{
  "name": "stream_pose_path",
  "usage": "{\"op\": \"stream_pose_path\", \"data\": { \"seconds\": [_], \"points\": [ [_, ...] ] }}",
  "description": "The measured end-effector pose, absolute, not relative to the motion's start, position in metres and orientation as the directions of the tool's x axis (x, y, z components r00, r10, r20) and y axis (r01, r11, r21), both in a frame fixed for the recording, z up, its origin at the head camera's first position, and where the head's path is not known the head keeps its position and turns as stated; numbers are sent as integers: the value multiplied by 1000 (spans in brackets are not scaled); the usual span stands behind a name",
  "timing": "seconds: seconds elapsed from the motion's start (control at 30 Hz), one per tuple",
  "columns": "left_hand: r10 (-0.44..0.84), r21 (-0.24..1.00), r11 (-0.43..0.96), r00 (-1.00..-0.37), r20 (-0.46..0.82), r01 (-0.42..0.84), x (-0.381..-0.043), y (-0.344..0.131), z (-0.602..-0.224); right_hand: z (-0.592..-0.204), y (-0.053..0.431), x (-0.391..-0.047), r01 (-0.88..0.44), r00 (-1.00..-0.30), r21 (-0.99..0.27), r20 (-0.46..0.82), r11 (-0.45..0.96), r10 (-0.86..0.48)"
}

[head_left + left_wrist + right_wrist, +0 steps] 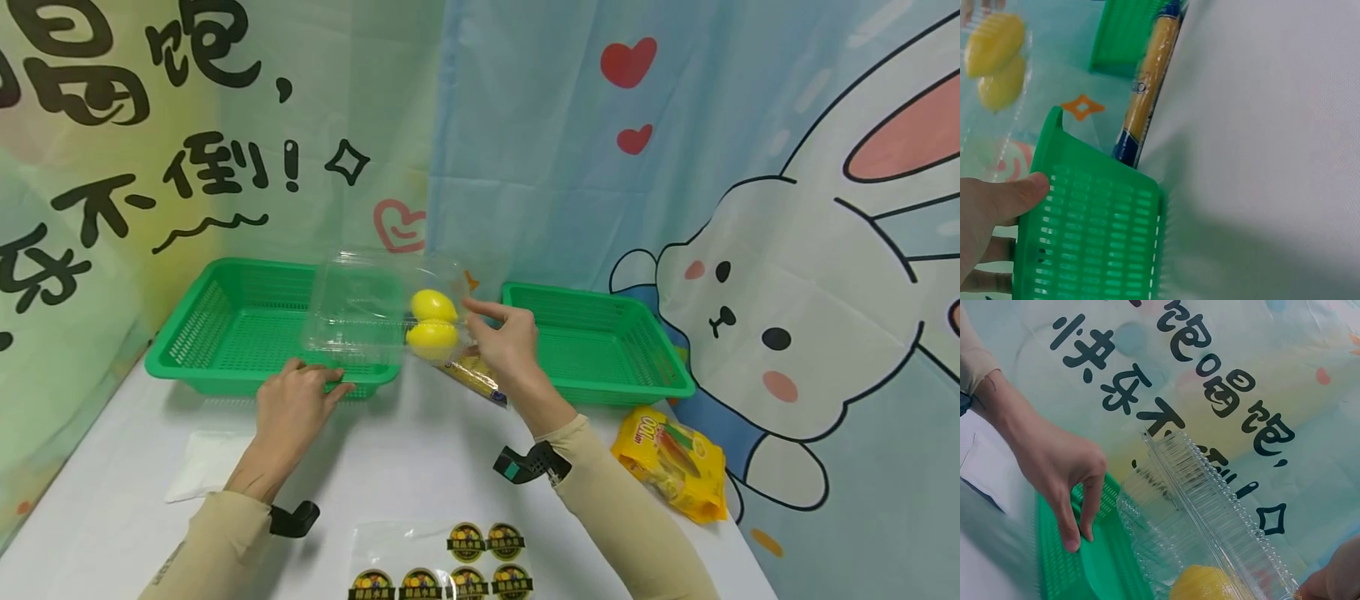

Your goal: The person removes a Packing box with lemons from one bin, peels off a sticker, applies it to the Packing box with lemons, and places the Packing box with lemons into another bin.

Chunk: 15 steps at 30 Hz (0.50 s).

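Observation:
My left hand (292, 408) holds the near rim of the left green plastic basket (217, 382). In the left wrist view the thumb (1029, 190) lies on the rim, with fingers behind it. Above this basket's right side, my right hand (508, 342) pinches the right end of a clear plastic clamshell box (356, 308). Two yellow lemons (432, 337) sit at that end of the box, one above the other. The right wrist view shows the ridged clear box (1179, 494) tilted, with one lemon (1204, 584) at the bottom edge; most of my right hand is cut off there.
A second green basket (600, 392) stands on the right. Between the baskets lies a long pack of pasta (476, 375). A yellow bag (671, 467) is at the table's right edge, a sheet of round stickers (405, 546) in front, and a white packet (202, 462) on the left.

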<state>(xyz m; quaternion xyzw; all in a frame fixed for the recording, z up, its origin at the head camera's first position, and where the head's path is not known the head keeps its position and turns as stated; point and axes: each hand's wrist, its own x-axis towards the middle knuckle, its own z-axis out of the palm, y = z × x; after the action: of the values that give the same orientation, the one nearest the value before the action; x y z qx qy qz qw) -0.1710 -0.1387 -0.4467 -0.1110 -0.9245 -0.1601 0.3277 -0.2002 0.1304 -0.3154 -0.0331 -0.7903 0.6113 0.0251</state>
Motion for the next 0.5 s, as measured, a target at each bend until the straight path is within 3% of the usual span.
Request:
{"op": "stream_pose_path", "data": {
  "seconds": [0.5],
  "points": [
    [75, 245, 927, -780, 621, 285, -172, -140, -446, -319, 161, -182, 15, -994, -977, 9, 214, 113]
  ]
}}
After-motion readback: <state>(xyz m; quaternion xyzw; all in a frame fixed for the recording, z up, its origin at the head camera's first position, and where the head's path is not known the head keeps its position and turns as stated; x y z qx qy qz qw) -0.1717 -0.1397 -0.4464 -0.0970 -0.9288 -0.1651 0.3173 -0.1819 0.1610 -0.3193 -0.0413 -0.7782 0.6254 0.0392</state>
